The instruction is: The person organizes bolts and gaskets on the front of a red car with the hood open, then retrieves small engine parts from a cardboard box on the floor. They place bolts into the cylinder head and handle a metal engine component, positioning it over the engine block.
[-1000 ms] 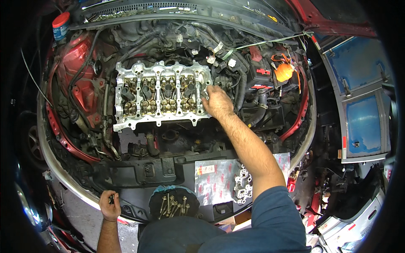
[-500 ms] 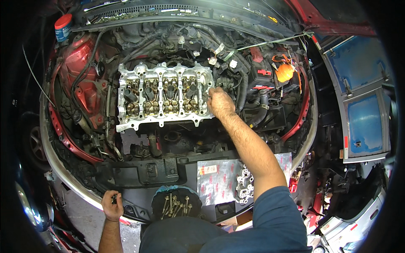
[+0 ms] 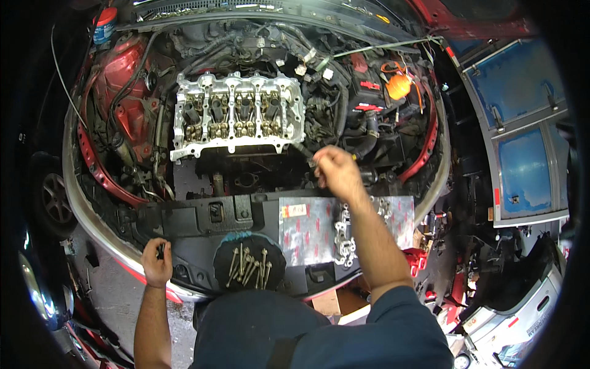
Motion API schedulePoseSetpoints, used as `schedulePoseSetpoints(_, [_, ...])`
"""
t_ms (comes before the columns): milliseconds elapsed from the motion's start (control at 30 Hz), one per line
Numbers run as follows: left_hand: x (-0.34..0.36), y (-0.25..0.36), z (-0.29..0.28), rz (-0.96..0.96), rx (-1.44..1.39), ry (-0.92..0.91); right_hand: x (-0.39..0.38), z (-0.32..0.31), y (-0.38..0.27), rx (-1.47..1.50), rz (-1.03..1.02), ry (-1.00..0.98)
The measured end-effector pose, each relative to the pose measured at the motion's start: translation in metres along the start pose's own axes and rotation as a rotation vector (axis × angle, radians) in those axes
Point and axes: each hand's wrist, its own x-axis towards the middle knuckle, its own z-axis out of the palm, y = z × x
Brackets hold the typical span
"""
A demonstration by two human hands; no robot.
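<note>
A bare metal cylinder head [image 3: 231,145] spans the engine bay, its valve gear facing up. My right hand [image 3: 338,173] is in the air off its near right corner, with curled fingers pressed together. Whatever those fingers hold, if anything, is too small or blurred to name. Over the front edge of the car at the left, my left hand [image 3: 157,264] is closed around a small dark thing I cannot make out. Between my arms, several long bolts [image 3: 248,265] lie in a dark round tray [image 3: 278,270] with blue material at its far rim.
A silver printed sheet [image 3: 307,243] lies on the black front panel [image 3: 184,218], with white-edged gaskets [image 3: 344,237] on it, partly under my right forearm. At the right are the battery [image 3: 367,92] and an orange object [image 3: 398,87]. A red-lidded tub [image 3: 105,27] stands far left.
My right hand has left the right end of the cylinder head and come back toward me. My left hand stays closed near the front edge. The whole view has shifted slightly.
</note>
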Motion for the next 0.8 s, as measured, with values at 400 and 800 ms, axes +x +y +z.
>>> schedulePoseSetpoints(400, [0.014, 0.068, 0.014, -0.984, -1.004, -0.463, -0.207, 0.102, 0.132, 0.136, 0.047, -0.177])
schedulePoseSetpoints(800, [-0.029, 0.089, 0.070, -0.199, 0.011, -0.288, -0.201, 0.123, 0.138, 0.392, 0.122, -0.104])
